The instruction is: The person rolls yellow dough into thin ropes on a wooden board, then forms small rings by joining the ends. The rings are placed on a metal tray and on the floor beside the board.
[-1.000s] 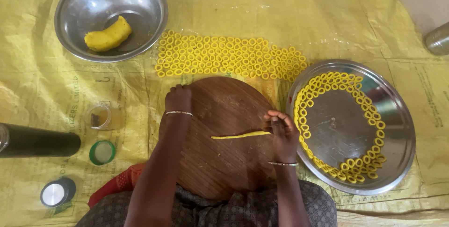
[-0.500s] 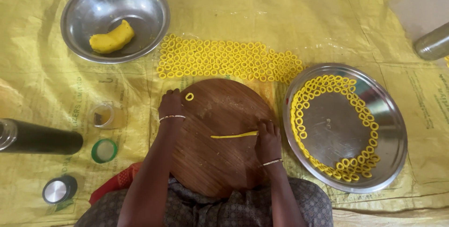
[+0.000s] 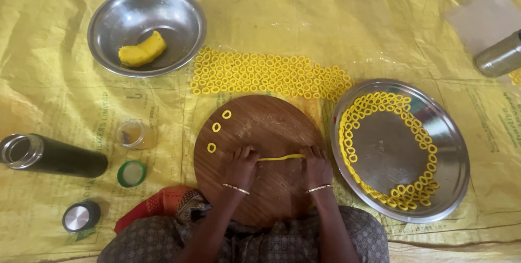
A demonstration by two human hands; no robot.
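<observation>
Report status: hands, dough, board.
Left hand and right hand pressing a thin dough strip on the round board. Three rings lie clear.

Head camera looks straight down, fairly near, over the round wooden board [image 3: 260, 154].

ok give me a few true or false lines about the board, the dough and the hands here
1. Both hands, left hand and right hand, rest on a thin dough strip. True.
2. Three dough rings lie on the wooden board. True.
3. The steel bowl is empty. False: it holds a dough lump.
4. The steel plate has rings piled at its centre. False: they line its rim.
</observation>
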